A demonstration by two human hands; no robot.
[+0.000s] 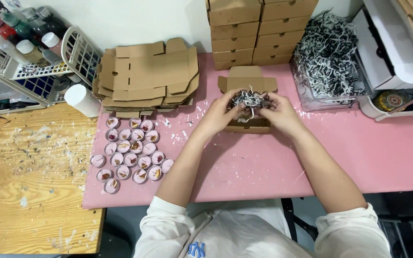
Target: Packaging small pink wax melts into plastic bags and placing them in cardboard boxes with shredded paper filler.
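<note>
Both hands meet over a small open cardboard box (247,125) on the pink table (359,153). My left hand (223,113) and my right hand (278,111) together grip a clump of black-and-white shredded paper (248,99), held just above the box. The box's lid flap (247,79) stands open behind the hands.
Several small round pink candles (131,154) lie in a cluster at the left of the pink table. Flat unfolded cardboard boxes (146,76) are piled behind them. Stacked closed boxes (259,31) stand at the back. A clear bin of shredded paper (328,57) sits at the right. A wooden table (29,177) with a wire basket of bottles (29,57) lies left.
</note>
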